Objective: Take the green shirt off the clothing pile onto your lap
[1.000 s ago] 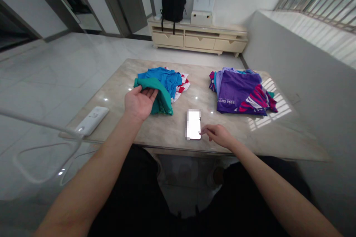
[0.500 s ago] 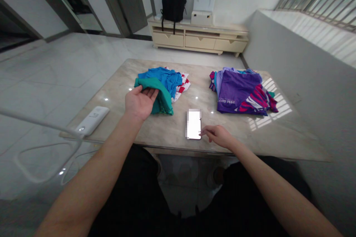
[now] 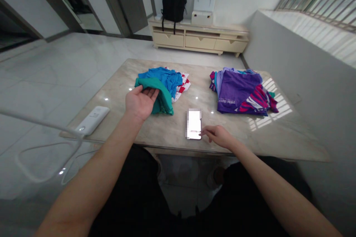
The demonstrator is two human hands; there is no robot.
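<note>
Hardly anything moved since earlier. I read the left hand (image 3: 140, 102) as open, palm up, under the fold of a teal cotton cloth (image 3: 164, 100) on the beige marble table (image 3: 172, 131). The right hand (image 3: 218, 136) is loosely curled beside a flat smartphone (image 3: 194, 124), gripping nothing.

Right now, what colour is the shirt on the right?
The shirt is purple with pink and white stripes, head view.
</note>
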